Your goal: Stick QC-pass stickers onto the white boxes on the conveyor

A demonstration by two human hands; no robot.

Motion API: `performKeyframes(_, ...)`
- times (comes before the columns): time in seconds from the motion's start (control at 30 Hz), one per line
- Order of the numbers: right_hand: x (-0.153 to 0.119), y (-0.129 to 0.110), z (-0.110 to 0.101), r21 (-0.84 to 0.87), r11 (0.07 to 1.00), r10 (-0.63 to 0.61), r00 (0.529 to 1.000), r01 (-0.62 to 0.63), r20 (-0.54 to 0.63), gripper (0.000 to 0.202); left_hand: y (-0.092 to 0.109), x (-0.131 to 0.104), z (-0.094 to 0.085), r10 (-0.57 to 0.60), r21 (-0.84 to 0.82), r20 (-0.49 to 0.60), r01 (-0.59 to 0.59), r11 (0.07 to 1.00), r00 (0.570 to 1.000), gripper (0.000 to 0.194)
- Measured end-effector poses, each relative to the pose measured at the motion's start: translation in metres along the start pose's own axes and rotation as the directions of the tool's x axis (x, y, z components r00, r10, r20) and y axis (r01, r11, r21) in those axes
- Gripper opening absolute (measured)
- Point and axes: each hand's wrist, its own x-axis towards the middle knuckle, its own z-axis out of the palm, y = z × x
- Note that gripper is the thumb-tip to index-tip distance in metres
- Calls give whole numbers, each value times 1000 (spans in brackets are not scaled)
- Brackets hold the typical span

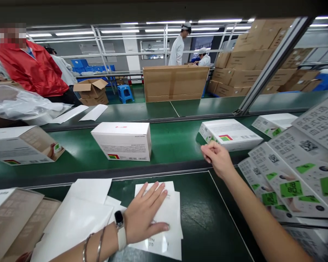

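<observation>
My left hand (147, 214) lies flat, fingers spread, on white printed sheets (173, 218) on the dark green table. A watch and bracelets are on that wrist. My right hand (215, 154) is raised in front of a white box (231, 133) on the green belt, its fingers curled together; whether something small is between them cannot be made out. Another white box (123, 142) stands upright mid-belt. Loose white papers (73, 214) are piled left of my left hand.
Flat printed cartons (295, 174) are stacked at the right, boxes (11, 218) at the lower left. A metal post (273, 65) rises beyond the belt (175, 142). A person in a red jacket (32, 69) stands at the left; a large brown carton (176, 83) is behind.
</observation>
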Motion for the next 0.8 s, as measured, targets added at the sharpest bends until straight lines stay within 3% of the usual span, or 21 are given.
performKeyframes(0.07,10,17,2,-12,1000,13,997,-14,-79,34,-2,3,-1,-31,36,0,31,999,1000,70)
performKeyframes(0.23,7,44,17,-125,991,58,997,-52,48,35,-4,8,-1,-65,96,26,62,993,998,65)
performKeyframes(0.57,4,44,21,-132,991,27,994,-14,103,37,3,21,2,-55,71,-10,55,996,998,57)
performKeyframes(0.8,4,48,21,-159,987,-4,992,24,122,33,10,18,3,-29,129,-32,33,991,999,61)
